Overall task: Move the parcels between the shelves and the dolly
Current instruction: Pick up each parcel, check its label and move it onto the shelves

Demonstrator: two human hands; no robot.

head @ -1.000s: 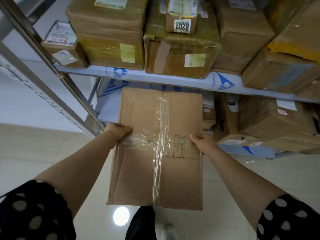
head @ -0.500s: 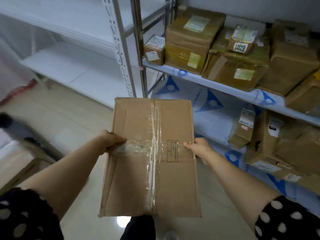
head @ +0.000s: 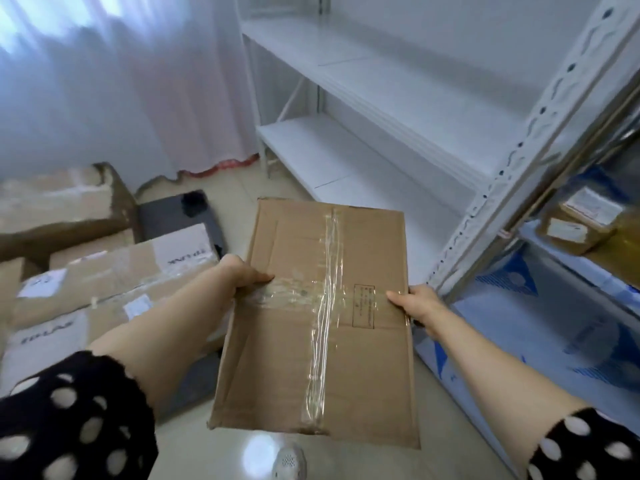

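A: Where is the flat brown cardboard parcel (head: 311, 358) hanging?
B: Just right of the dark grey dolly (head: 173, 216); the left hand (head: 242, 275) and right hand (head: 420, 304) are gripping its edges.
A: Progress?
B: Several brown boxes (head: 114, 271) are lying on the dolly; this one is probably going next.

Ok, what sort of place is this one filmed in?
Most likely a small parcel storeroom: white metal shelving, labelled cardboard parcels stacked on a dark dolly, and another labelled parcel shelved at right. The left hand and right hand grip a taped box.
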